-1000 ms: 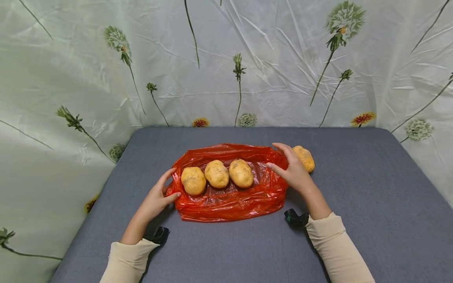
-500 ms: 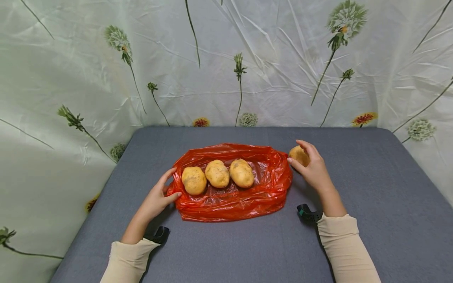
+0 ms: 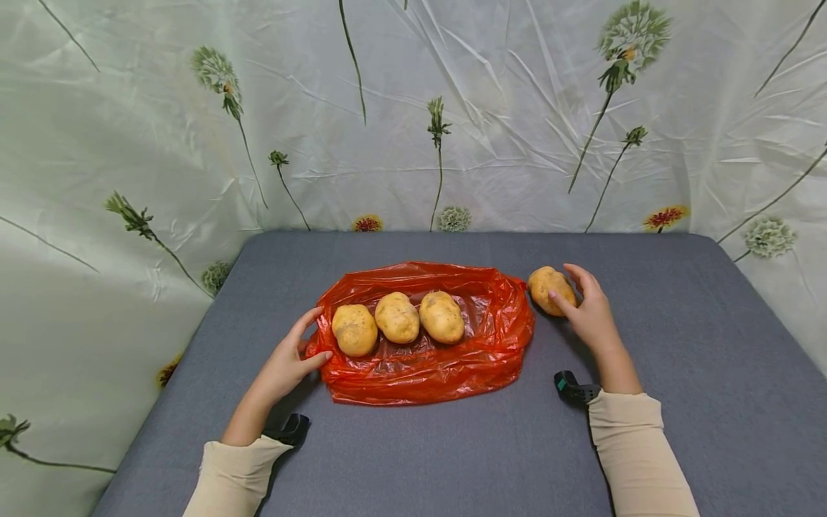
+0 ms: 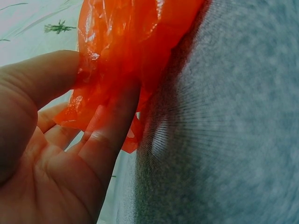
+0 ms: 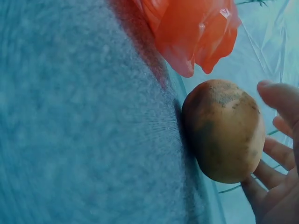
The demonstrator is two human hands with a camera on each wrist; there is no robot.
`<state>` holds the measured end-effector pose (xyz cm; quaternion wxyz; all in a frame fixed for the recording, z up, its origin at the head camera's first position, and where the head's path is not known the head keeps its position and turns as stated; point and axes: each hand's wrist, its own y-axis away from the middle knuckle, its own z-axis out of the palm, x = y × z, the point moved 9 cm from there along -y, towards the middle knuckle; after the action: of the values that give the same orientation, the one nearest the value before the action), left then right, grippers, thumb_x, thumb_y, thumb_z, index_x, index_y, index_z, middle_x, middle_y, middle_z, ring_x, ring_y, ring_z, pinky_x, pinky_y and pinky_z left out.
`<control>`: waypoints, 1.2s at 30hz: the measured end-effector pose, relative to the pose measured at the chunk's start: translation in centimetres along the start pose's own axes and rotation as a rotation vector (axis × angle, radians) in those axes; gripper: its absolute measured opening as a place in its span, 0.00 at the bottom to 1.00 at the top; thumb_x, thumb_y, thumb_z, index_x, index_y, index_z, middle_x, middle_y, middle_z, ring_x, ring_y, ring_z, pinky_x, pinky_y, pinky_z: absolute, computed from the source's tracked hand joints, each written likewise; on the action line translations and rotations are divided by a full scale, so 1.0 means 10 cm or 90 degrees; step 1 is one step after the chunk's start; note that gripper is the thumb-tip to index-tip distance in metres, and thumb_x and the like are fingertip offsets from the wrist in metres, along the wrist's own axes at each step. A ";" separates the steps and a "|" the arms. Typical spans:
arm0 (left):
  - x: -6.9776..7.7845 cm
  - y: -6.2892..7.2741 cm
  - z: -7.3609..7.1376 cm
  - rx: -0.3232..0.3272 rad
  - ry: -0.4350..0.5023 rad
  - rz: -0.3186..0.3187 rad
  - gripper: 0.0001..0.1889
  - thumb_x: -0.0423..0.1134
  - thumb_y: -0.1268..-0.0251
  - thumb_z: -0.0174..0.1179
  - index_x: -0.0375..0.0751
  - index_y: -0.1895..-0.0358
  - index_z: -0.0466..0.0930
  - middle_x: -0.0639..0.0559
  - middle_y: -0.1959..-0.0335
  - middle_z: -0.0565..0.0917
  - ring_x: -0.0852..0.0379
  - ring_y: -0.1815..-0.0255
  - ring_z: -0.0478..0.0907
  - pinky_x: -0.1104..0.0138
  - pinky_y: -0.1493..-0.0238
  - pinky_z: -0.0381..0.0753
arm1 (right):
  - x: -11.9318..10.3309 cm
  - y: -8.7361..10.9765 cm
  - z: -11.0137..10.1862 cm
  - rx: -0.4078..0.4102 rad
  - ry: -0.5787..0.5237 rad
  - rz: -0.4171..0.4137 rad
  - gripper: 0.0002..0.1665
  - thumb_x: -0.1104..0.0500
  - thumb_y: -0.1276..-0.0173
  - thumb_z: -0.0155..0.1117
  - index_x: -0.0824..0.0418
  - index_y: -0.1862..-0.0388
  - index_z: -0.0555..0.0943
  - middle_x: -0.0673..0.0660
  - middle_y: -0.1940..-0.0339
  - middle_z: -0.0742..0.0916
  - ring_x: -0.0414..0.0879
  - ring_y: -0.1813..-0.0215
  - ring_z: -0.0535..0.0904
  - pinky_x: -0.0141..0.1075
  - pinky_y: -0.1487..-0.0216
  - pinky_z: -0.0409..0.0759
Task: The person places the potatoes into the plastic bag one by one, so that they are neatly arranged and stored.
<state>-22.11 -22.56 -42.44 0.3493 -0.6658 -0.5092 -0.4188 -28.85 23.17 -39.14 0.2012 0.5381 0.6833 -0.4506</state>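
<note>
A red plastic bag (image 3: pixel 420 384) lies spread on the grey table, with three potatoes (image 3: pixel 397 318) in a row on it. My left hand (image 3: pixel 284 364) holds the bag's left end, its thumb and fingers around the gathered plastic; in the left wrist view some fingers show through the red film (image 4: pixel 121 42). To the right of the bag, a single potato (image 3: pixel 548 289) rests on the table. My right hand (image 3: pixel 590 312) is beside that potato's right side, thumb and fingers spread. In the right wrist view a gap shows between thumb and potato (image 5: pixel 224 133).
The grey table (image 3: pixel 426 459) has a far edge against a pale curtain (image 3: pixel 517 143) printed with flowers. A black wrist device (image 3: pixel 293 429) is on the left wrist, and another black wrist device (image 3: pixel 575 389) on the right.
My right hand has moved right, from the bag's right edge, past the single potato to its right side. The left hand, the bag and the potatoes stay in place.
</note>
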 end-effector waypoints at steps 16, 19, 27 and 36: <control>0.02 0.00 0.00 -0.001 -0.002 -0.007 0.39 0.29 0.44 0.60 0.47 0.31 0.49 0.32 0.55 0.73 0.55 0.71 0.77 0.65 0.74 0.75 | 0.21 0.07 0.05 -0.092 -0.022 0.086 0.37 0.60 0.38 0.61 0.70 0.35 0.58 0.70 0.38 0.63 0.67 0.44 0.65 0.53 0.52 0.66; 0.01 0.00 0.00 0.001 -0.010 -0.011 0.39 0.30 0.44 0.60 0.47 0.32 0.49 0.35 0.64 0.77 0.56 0.74 0.76 0.65 0.76 0.74 | 0.21 0.07 0.03 -0.079 -0.016 0.098 0.36 0.59 0.40 0.62 0.70 0.36 0.61 0.70 0.40 0.64 0.66 0.45 0.66 0.53 0.52 0.67; 0.00 0.00 0.00 0.003 -0.011 -0.012 0.39 0.30 0.44 0.61 0.47 0.32 0.50 0.37 0.67 0.77 0.57 0.74 0.76 0.65 0.77 0.74 | 0.14 0.05 -0.06 -0.020 -0.025 0.115 0.35 0.58 0.43 0.66 0.68 0.39 0.64 0.65 0.43 0.67 0.60 0.46 0.67 0.43 0.51 0.70; 0.00 0.00 -0.01 0.005 -0.011 -0.013 0.39 0.30 0.45 0.61 0.47 0.32 0.49 0.36 0.65 0.76 0.56 0.74 0.76 0.65 0.77 0.74 | -0.19 0.01 -0.09 0.005 -0.042 0.056 0.35 0.59 0.45 0.68 0.67 0.41 0.66 0.60 0.46 0.69 0.57 0.48 0.69 0.23 0.58 0.70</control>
<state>-22.16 -22.61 -42.36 0.3435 -0.6628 -0.5206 -0.4144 -27.95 22.82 -37.29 0.2413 0.5531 0.6502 -0.4616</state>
